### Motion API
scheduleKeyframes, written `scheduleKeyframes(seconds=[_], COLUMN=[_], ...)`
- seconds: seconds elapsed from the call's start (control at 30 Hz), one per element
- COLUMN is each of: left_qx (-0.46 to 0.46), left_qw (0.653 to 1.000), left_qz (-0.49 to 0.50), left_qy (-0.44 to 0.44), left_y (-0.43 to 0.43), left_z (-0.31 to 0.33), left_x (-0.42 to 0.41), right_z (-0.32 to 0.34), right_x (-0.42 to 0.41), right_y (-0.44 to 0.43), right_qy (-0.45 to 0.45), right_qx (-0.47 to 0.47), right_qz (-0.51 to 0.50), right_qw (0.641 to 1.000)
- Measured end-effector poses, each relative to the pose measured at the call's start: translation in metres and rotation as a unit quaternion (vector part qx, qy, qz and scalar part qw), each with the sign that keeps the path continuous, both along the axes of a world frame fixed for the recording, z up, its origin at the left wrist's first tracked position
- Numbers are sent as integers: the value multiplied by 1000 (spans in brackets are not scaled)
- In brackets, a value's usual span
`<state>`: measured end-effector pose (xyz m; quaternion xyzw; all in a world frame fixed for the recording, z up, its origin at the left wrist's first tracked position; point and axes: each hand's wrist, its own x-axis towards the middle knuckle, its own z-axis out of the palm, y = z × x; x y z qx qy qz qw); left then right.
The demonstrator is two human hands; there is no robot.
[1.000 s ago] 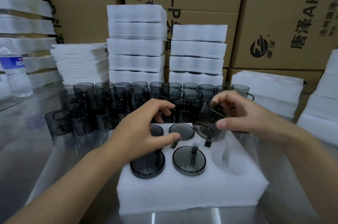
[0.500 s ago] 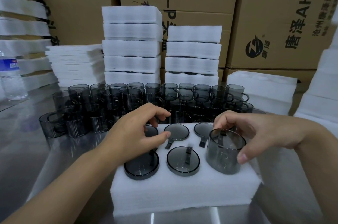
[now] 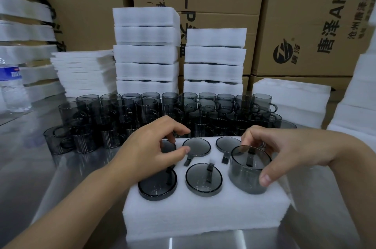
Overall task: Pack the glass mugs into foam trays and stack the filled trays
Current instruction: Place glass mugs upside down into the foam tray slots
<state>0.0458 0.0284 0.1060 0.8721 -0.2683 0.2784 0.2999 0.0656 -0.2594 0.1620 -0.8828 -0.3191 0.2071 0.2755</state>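
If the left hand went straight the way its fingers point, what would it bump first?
Probably the back-middle mug in the foam tray; the left hand has its thumb almost at that rim. Depth is unclear.

The mugs are smoky grey glass, glossy and smooth; the tray is matt white foam (finely fibrous); the counter is brushed, reflective metal; the boxes are matt brown cardboard.

Front tray: 1. Mugs in it: 6, counting raised mug. Loose mugs behind: dozens, exact count unclear. Filled trays: left stack 5, right stack 4. Bottle: 1.
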Motion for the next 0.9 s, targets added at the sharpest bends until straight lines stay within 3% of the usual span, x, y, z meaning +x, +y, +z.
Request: scheduleKeyframes(seconds=[0.67, 0.8, 0.9], left_qx=[-3, -4, 7], left_qw=[1000, 999, 996], left_qz=[2, -21, -57], left_qy=[22, 38, 68], left_y=[-3, -9, -18], left_z=[4, 9, 14], left_x=[-5, -12, -21], right_z=[3, 2, -1], right_x=[-2, 4, 8], right_y=[-7, -9, -12], right_qy=[19, -14, -15], right_qx=[-6, 99, 60], right_qz=[10, -107, -147], right_qw=[1000, 989, 987])
